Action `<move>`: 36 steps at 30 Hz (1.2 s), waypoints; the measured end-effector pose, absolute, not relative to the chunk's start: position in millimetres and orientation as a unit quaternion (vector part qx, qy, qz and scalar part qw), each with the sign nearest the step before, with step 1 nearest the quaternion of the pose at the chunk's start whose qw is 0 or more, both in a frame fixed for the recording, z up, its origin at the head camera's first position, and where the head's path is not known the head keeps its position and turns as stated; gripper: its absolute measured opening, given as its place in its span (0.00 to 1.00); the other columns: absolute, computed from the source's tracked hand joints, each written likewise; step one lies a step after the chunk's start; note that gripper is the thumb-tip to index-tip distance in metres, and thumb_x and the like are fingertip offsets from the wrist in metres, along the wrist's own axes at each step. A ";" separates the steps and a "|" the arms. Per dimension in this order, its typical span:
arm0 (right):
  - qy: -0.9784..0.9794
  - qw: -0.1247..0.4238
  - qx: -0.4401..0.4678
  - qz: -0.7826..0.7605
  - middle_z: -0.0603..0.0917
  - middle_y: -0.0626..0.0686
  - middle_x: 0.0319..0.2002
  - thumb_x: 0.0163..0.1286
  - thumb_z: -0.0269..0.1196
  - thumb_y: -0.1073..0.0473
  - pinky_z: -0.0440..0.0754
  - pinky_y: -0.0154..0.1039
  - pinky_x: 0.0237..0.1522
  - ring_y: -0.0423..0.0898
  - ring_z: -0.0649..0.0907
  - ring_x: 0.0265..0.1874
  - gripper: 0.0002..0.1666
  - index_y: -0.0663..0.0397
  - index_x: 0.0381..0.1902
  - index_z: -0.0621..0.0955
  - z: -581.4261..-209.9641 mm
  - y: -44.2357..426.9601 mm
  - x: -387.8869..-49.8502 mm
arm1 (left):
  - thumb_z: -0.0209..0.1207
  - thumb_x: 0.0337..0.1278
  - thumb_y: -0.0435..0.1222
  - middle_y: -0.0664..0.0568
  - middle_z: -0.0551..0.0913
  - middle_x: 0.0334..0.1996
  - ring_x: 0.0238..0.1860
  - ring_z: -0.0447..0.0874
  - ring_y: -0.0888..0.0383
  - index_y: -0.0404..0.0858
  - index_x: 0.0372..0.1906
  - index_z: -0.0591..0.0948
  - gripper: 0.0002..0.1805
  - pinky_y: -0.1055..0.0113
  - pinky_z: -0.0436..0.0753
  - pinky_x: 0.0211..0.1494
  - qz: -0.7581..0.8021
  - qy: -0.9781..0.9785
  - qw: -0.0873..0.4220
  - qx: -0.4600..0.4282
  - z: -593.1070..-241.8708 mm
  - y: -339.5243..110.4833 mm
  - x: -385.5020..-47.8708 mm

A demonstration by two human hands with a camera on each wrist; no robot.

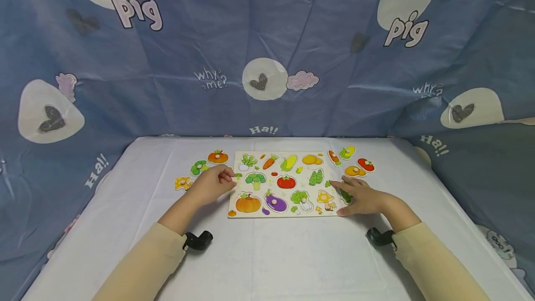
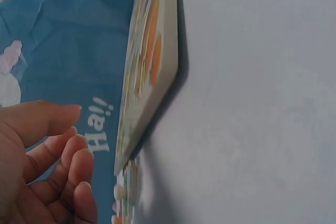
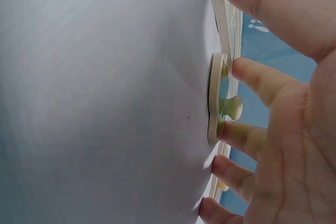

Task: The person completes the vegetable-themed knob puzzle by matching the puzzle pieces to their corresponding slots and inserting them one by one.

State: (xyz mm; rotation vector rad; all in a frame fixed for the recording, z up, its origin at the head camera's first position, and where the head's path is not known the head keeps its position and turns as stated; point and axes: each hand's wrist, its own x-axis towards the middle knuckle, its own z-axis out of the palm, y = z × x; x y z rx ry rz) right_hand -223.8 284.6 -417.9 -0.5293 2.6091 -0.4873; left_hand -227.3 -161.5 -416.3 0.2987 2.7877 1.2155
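Observation:
A white puzzle board (image 1: 271,214) with printed vegetables lies flat on the table; the eggplant piece (image 1: 273,203) and leafy cabbage piece (image 1: 307,206) sit in it with knobs. My left hand (image 1: 211,184) is at the board's left edge, fingers loosely curled; in the left wrist view that hand (image 2: 50,166) holds nothing, beside the board (image 2: 168,51). Fingers spread, my right hand (image 1: 363,199) has its thumb at the lower right corner. A green piece (image 1: 345,196) lies under it, partly hidden; the right wrist view shows a knobbed piece (image 3: 214,98) by the fingers of the hand (image 3: 289,145).
Left of the board lie loose pumpkin (image 1: 218,157), broccoli (image 1: 196,168) and mushroom (image 1: 180,182) pieces. On the right are carrot (image 1: 333,157), corn (image 1: 347,153), tomato (image 1: 368,165) and yellow-orange (image 1: 352,171) pieces. A blue patterned cloth (image 1: 200,106) hangs behind the white-covered table (image 1: 284,259).

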 end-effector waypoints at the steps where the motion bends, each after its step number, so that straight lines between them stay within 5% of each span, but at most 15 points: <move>1: 0.941 0.216 -0.192 -0.176 0.48 0.69 0.77 0.56 0.71 0.32 0.54 0.80 0.61 0.75 0.49 0.72 0.59 0.47 0.78 0.60 -417.9 284.8 -224.1 | 0.65 0.63 0.37 0.50 0.81 0.36 0.37 0.78 0.54 0.35 0.47 0.81 0.13 0.63 0.77 0.41 0.397 0.912 0.041 0.095 -416.7 -163.6 -228.0; 9: 0.942 0.215 -0.188 -0.175 0.48 0.68 0.78 0.55 0.70 0.30 0.53 0.80 0.62 0.75 0.48 0.73 0.60 0.46 0.79 0.60 -419.9 286.7 -225.1 | 0.64 0.63 0.38 0.47 0.80 0.41 0.40 0.77 0.52 0.35 0.50 0.81 0.15 0.62 0.79 0.37 0.389 0.919 0.035 0.058 -422.4 -172.8 -238.0; 24: 0.942 0.215 -0.193 -0.172 0.48 0.69 0.77 0.57 0.70 0.31 0.53 0.80 0.61 0.76 0.49 0.72 0.59 0.47 0.79 0.60 -417.4 286.0 -224.3 | 0.66 0.61 0.38 0.42 0.81 0.47 0.49 0.79 0.47 0.33 0.51 0.81 0.18 0.52 0.77 0.55 0.373 0.926 0.044 0.035 -433.8 -184.4 -262.5; 36: 0.944 0.213 -0.187 -0.170 0.48 0.68 0.78 0.55 0.70 0.30 0.54 0.79 0.62 0.74 0.49 0.73 0.60 0.46 0.79 0.60 -419.5 285.7 -224.5 | 0.65 0.62 0.36 0.47 0.79 0.38 0.40 0.76 0.51 0.34 0.46 0.81 0.12 0.57 0.76 0.47 0.354 0.933 0.062 0.031 -433.9 -181.0 -267.4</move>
